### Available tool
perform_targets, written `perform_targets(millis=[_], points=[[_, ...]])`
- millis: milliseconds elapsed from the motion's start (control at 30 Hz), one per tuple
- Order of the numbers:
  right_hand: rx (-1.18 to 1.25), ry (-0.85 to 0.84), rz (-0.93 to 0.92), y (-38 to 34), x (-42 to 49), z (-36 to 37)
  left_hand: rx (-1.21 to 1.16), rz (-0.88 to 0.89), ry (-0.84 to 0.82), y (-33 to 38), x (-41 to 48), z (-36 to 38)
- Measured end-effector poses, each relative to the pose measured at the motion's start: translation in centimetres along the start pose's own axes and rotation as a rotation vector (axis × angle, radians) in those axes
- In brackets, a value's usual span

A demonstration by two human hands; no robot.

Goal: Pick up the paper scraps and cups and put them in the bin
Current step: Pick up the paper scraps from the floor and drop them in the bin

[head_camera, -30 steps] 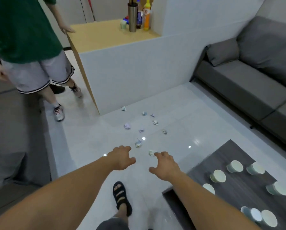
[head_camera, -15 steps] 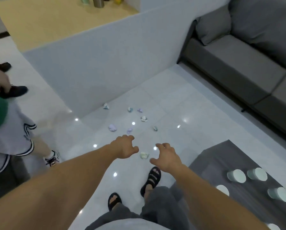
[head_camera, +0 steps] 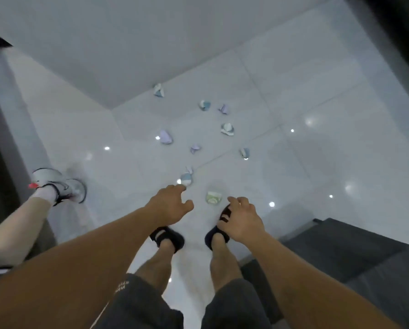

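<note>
Faintly shows unreadable print on shorts point(head_camera: 121, 287). Holds left hand point(head_camera: 169, 205) and right hand point(head_camera: 242, 218) loosely open, empty, closer than before to paper scraps point(head_camera: 213, 198) at frame centre.

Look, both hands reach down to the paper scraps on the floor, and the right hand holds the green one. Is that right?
Not quite. The right hand holds nothing. The green scrap lies on the floor just beyond its fingertips, between it and the left hand. The head view shows this. The rest is right.
</note>
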State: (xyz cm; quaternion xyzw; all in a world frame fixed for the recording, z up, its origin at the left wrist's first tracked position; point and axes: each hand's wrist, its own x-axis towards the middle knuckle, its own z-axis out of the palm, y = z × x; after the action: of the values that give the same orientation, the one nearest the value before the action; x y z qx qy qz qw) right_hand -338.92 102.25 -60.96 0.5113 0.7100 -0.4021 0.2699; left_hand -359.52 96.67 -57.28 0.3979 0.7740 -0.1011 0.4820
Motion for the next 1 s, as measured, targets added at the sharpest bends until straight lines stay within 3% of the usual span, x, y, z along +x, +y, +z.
perform_targets(millis=[233,500,633,767,1000], points=[[-0.084,-0.046,0.052,5.2,19.5,10.2,-0.022,-0.012,-0.122,-4.8,17.7,10.9],[-0.310,-0.032,-0.015,10.1,35.4,23.4,-0.142,-0.076,-0.111,-13.7,31.3,22.6],[-0.386,0.078,-0.057,10.9,37.6,27.6,-0.213,-0.119,-0.127,-17.2,33.6,26.2],[-0.230,0.083,-0.085,10.0,36.8,28.2,-0.364,-0.109,-0.151,-17.8,33.2,27.3],[0.100,0.136,-0.531,0.9,32.8,24.2,-0.704,-0.070,-0.063,-16.7,31.7,21.5]])
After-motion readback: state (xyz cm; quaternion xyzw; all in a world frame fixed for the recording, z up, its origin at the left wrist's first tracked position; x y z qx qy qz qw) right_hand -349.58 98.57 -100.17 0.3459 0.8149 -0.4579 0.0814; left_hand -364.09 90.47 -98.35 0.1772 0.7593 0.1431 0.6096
